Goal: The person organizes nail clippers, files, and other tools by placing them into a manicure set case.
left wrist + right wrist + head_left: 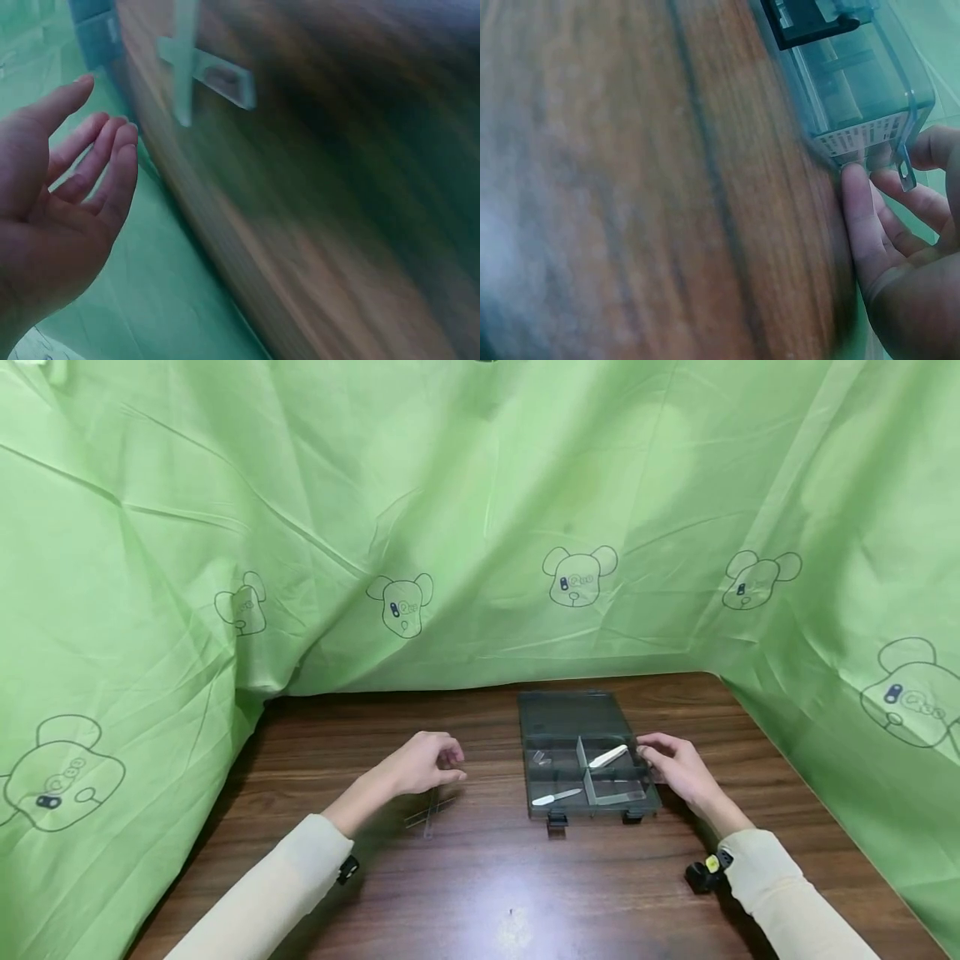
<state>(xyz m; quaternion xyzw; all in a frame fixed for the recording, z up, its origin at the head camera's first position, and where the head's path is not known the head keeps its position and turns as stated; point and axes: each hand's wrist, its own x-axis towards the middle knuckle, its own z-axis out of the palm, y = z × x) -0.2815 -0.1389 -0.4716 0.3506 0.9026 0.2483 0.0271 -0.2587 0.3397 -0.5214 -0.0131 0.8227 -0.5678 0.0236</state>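
Left hand (423, 763) – fingers loosely curved, holding nothing – near 2 crossed, clear thin strips (184, 86) on brown wood-grain tabletop (465, 877). Right hand (681, 770) – fingers grip right side of translucent dark-grey plastic compartment box (562, 779), lid (573, 714) open.

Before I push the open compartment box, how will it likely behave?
The compartment box looks low and broad, so it would likely slide flat rather than tip. Its straight-edged shape suggests stiff plastic that probably won't flex much. The white-handled tool and white piece appear to lie loose inside, so they may shift with a quick push.
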